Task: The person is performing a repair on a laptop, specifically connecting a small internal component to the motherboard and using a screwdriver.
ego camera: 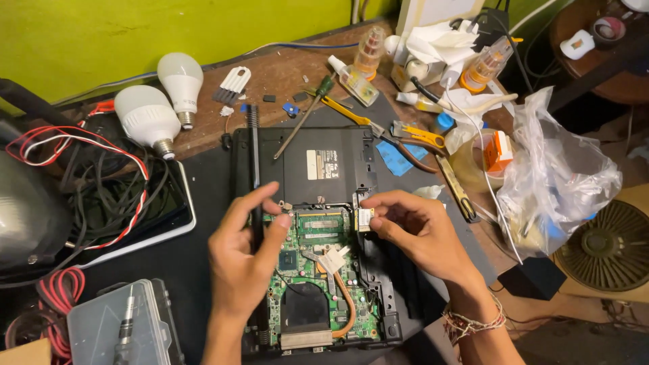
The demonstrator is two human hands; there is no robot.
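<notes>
Over the opened laptop (304, 169), the right hand (416, 230) is pinching a small card (365, 218); the left hand (247, 253) is hiding board (318, 284) parts, its fingers (282, 220) loosely curled, touching it.

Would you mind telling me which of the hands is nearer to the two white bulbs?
The left. The left hand lies below and right of the bulbs; the right hand is farther right, across the open laptop.

Tools (405, 135) and bulbs (162, 101) crowding laptop (318, 169)

two white light bulbs (165, 101), one opened laptop (311, 230), two hands (247, 260), three glue bottles (370, 53), one screwdriver (307, 111), one plastic bag (558, 176)
</notes>
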